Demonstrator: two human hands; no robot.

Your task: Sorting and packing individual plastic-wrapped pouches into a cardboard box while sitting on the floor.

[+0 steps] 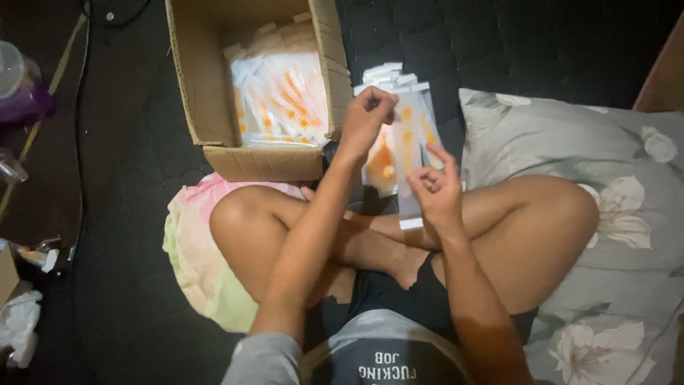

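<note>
We sit cross-legged behind a cardboard box (214,93) filled with clear packets with orange contents (281,100). Our left hand (367,117) pinches the top of a long clear sleeve (407,167), fingers closed narrow on it; our right hand (436,189) grips its lower part. A fanned pile of packets (420,107) lies beyond, beside a floral pillow (627,214). Step judged: handling one sleeve mid-sort; next calls for steady two-hand alignment.

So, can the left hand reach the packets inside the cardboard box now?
Probably yes: the left hand is raised beside the open cardboard box, nothing covers the packets, though its fingers pinch a clear packet.
</note>
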